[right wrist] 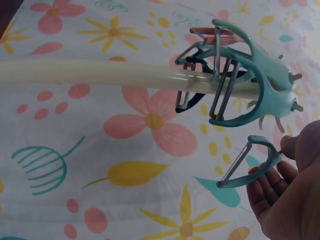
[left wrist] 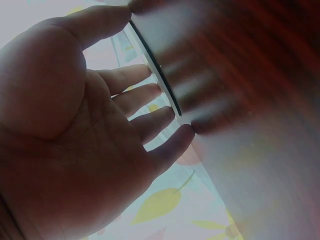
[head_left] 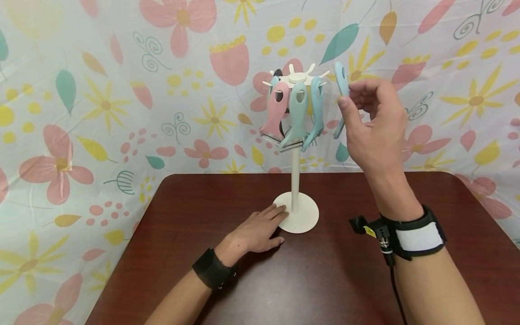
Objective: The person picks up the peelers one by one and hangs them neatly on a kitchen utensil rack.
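Note:
My right hand (head_left: 375, 119) pinches a blue peeler (head_left: 342, 81) between thumb and fingers, just right of a white rotating rack (head_left: 298, 77). In the right wrist view the peeler's blade (right wrist: 236, 165) hangs apart from the rack. Several peelers hang on the rack's hooks: a pink peeler (head_left: 277, 108), a teal peeler (head_left: 298, 110) and a blue one (head_left: 316, 108) at the front, others partly hidden behind. My left hand (head_left: 260, 229) lies with straight fingers on the rack's round base (head_left: 304, 219). From below, the left wrist view shows the left fingers (left wrist: 165, 117) along the base's edge.
The rack's white pole (head_left: 295, 176) rises from the dark brown table (head_left: 183, 207). A floral cloth (head_left: 101, 158) hangs behind the table. A cable (head_left: 395, 289) runs down from the right wrist strap.

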`<action>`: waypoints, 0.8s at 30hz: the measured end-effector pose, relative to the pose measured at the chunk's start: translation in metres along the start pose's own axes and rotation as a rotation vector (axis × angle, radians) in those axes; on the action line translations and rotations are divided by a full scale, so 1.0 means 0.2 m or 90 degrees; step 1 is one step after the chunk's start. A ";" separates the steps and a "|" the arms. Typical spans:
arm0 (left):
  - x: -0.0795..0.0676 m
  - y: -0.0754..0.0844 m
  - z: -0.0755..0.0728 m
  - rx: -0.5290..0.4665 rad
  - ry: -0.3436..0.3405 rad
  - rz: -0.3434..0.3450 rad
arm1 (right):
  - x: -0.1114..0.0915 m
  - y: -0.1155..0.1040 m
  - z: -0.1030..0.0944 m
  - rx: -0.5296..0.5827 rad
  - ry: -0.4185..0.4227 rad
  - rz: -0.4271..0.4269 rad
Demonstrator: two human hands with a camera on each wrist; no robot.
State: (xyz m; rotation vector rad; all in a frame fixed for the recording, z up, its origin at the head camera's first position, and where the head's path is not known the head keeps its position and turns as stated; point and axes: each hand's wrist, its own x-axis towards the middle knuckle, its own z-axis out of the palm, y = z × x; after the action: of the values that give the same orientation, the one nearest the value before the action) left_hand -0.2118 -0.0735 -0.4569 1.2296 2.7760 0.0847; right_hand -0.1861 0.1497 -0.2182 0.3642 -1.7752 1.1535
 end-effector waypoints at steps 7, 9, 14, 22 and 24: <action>0.00 0.00 0.00 -0.004 -0.006 0.001 | 0.03 0.04 0.02 0.042 -0.044 -0.072; 0.00 0.00 0.00 -0.004 -0.008 -0.001 | 0.04 0.05 0.03 0.053 -0.056 -0.094; 0.00 0.00 -0.01 -0.005 -0.008 -0.001 | 0.05 0.08 0.04 0.069 -0.073 -0.124; 0.00 0.00 0.00 -0.007 -0.009 0.002 | 0.05 0.08 0.05 0.080 -0.099 -0.122; 0.00 0.00 0.00 -0.008 -0.011 0.000 | 0.05 0.08 0.06 0.083 -0.100 -0.112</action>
State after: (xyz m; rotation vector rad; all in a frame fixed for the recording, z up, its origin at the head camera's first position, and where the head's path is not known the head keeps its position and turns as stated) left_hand -0.2117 -0.0744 -0.4559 1.2222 2.7564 0.0919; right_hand -0.2081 0.1508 -0.2195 0.6929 -1.7666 1.1431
